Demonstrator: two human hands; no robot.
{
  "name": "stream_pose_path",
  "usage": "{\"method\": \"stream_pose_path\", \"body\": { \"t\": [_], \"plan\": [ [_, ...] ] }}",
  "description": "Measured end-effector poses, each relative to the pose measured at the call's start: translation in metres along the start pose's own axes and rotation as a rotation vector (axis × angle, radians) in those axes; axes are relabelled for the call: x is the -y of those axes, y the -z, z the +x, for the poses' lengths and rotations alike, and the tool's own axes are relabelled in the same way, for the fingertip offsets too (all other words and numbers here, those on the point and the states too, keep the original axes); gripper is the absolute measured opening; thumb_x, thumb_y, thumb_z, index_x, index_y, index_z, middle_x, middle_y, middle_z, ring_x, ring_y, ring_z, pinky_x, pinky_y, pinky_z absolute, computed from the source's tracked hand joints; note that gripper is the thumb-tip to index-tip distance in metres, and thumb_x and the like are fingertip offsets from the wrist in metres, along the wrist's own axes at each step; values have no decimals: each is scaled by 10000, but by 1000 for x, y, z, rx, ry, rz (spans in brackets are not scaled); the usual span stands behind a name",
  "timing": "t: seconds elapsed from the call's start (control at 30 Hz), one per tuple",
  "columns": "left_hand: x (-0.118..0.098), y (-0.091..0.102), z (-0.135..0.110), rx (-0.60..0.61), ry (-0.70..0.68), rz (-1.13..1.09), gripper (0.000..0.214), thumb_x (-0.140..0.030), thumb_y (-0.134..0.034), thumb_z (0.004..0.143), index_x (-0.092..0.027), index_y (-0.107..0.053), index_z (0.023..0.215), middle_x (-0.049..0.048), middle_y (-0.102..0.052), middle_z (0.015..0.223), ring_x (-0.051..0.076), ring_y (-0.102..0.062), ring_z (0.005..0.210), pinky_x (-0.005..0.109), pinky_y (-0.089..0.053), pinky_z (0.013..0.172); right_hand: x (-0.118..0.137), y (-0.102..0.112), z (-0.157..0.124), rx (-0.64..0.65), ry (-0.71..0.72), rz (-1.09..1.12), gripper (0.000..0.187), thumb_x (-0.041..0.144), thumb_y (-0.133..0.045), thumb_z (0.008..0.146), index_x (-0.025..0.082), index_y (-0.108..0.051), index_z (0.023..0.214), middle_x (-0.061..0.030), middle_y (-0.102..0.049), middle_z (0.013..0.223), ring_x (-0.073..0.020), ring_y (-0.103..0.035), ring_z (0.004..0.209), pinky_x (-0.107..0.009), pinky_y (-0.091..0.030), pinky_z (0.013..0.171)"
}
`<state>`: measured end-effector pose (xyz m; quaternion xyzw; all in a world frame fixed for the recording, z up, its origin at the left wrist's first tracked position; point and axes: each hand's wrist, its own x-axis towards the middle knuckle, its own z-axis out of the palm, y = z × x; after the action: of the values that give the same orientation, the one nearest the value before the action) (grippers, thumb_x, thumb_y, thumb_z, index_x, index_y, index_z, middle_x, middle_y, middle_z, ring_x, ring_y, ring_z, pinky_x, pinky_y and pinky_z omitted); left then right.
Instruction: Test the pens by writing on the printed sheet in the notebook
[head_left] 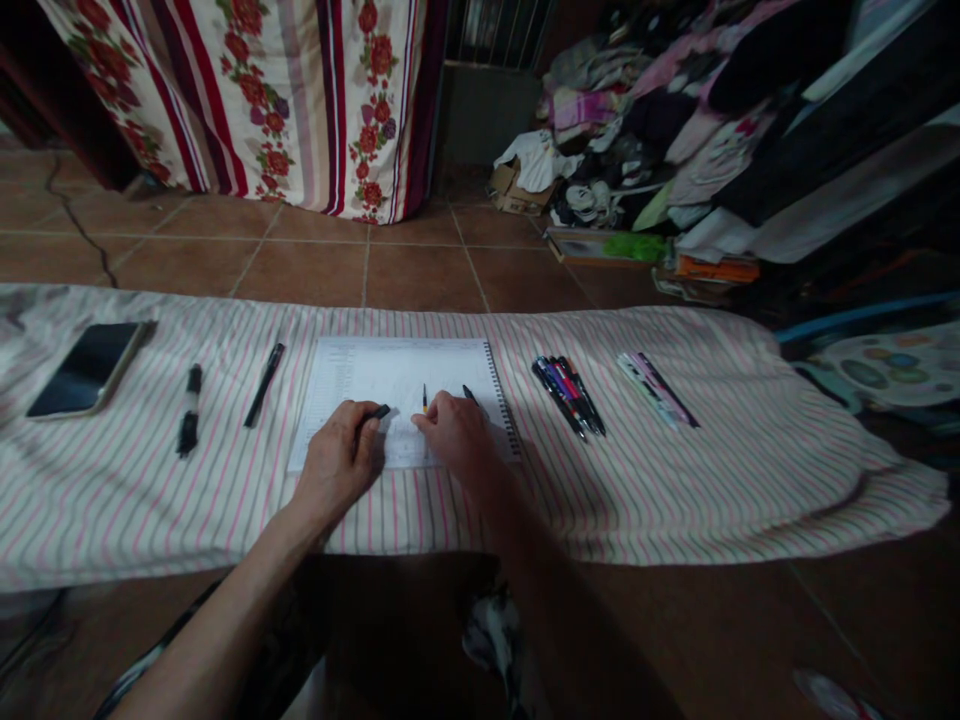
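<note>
A spiral notebook (405,362) lies under both hands, its wire binding on the right side. My left hand (337,455) pinches a small black piece (382,411) that looks like a pen cap. Over the right half of the page, my right hand (461,435) is closed, with a thin dark-tipped piece with a yellow band (424,400) standing out at its thumb and fingertips. Beyond its knuckles shows the end of a black pen (470,395); whether the hand holds it or it lies on the page, I cannot tell.
On the striped cloth (420,510), a phone (90,368), a black marker (190,410) and a black pen (264,385) lie left. Several pens (570,398) and pastel pens (658,390) lie right. Behind are a floral curtain (300,100) and piled clothes (637,110).
</note>
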<state>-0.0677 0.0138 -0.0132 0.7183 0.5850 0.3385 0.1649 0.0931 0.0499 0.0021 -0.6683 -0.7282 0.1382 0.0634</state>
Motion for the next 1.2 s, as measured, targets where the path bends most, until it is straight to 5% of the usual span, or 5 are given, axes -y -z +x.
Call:
{"method": "stream_pose_path", "body": {
  "t": [0.47, 0.77, 1.2],
  "plan": [
    [-3, -1, 1, 10, 0, -15, 237, -295, -381, 889, -166, -559, 978, 72, -628, 891, 198, -602, 839, 367, -484, 761, -2, 1, 1, -12, -47, 48, 260, 237, -467, 789, 120, -698, 813, -151, -716, 854, -226, -663, 815, -299, -443, 731],
    [-5, -3, 4, 18, -18, -23, 224, -295, -374, 895, -177, -547, 974, 65, -617, 877, 191, -594, 822, 360, -479, 748, -5, 21, -1, -29, -36, 505, 203, 226, -505, 754, 166, -609, 590, -28, -657, 541, -135, -618, 523, -219, -432, 545],
    [-6, -4, 6, -3, 17, -42, 258, -318, -383, 875, -165, -574, 958, 78, -636, 877, 206, -609, 827, 370, -488, 758, -10, 13, 0, -12, 2, 899, 135, 247, -512, 747, 166, -533, 641, 15, -625, 535, -62, -498, 374, -159, -373, 381]
  ]
}}
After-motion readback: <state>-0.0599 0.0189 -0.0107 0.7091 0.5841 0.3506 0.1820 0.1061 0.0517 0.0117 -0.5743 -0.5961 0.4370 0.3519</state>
